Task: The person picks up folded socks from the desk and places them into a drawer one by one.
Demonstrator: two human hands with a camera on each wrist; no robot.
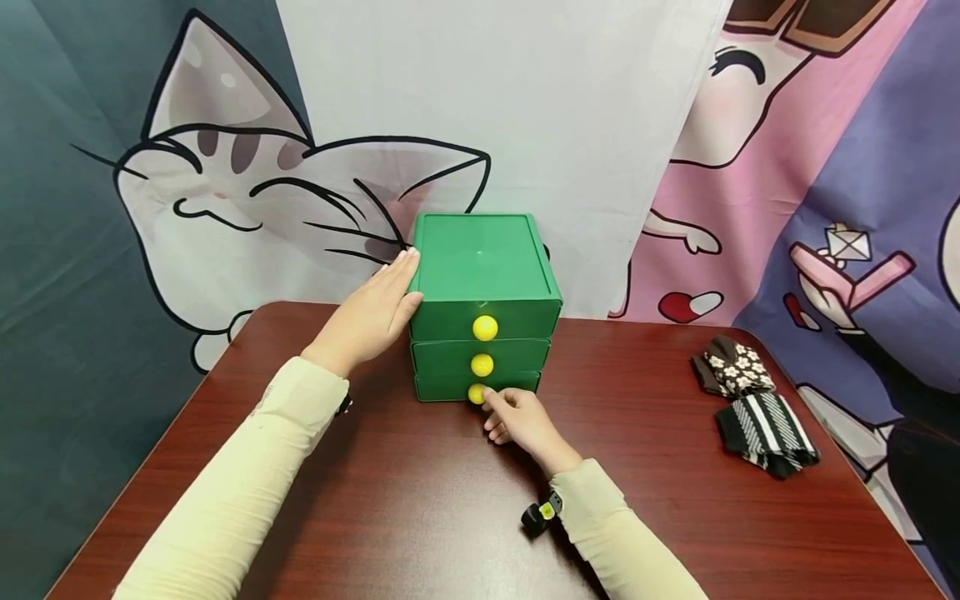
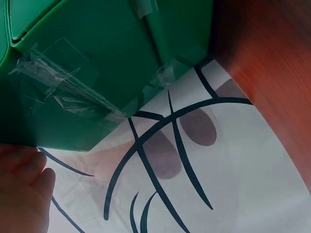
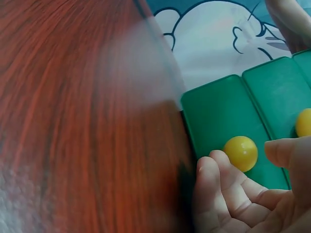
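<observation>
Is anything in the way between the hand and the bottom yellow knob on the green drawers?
No, nothing visible is in the way. The right hand is already at the bottom yellow knob, fingertips beside it, with only bare table below. The left hand rests flat against the side of the green drawers.

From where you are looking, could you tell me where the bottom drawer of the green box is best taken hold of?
Pinch the round yellow knob on the bottom drawer, coming straight from the front. It is the only part that sticks out from the flat drawer face. The right hand is already at it, fingers either side. The left hand rests flat on the side of the green box, which should steady it.
</observation>
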